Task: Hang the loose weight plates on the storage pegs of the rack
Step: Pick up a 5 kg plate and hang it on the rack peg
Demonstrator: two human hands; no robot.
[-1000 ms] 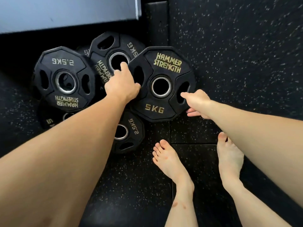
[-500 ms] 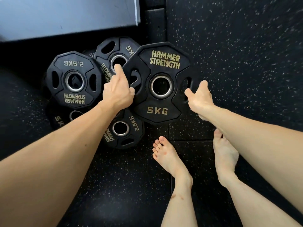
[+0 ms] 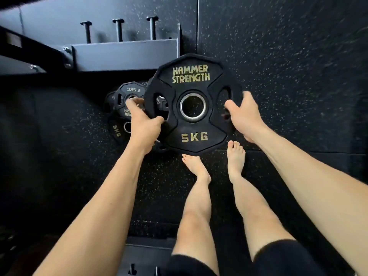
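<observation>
A black 5 kg plate [image 3: 194, 136] with gold lettering is raised off the floor, face up toward me. My left hand [image 3: 144, 126] grips its left rim through a grip slot. My right hand [image 3: 244, 114] holds its right rim, thumb in the slot there. Below and to the left, a 2.5 kg plate [image 3: 132, 90] and another 5 kg plate [image 3: 116, 130] lie on the floor, partly hidden. Three black storage pegs [image 3: 118, 29] stick out of the grey rack beam [image 3: 123, 53] at the top left.
Dark speckled rubber flooring [image 3: 288, 66] runs all round. My bare feet [image 3: 196, 168] stand just under the lifted plate. A dark rack bar [image 3: 25, 48] crosses the upper left corner. More rack metal [image 3: 145, 261] shows at the bottom edge.
Both hands have taken hold of the 5 kg plate and lifted it off the pile toward me. The view has pulled back, showing the rack pegs.
</observation>
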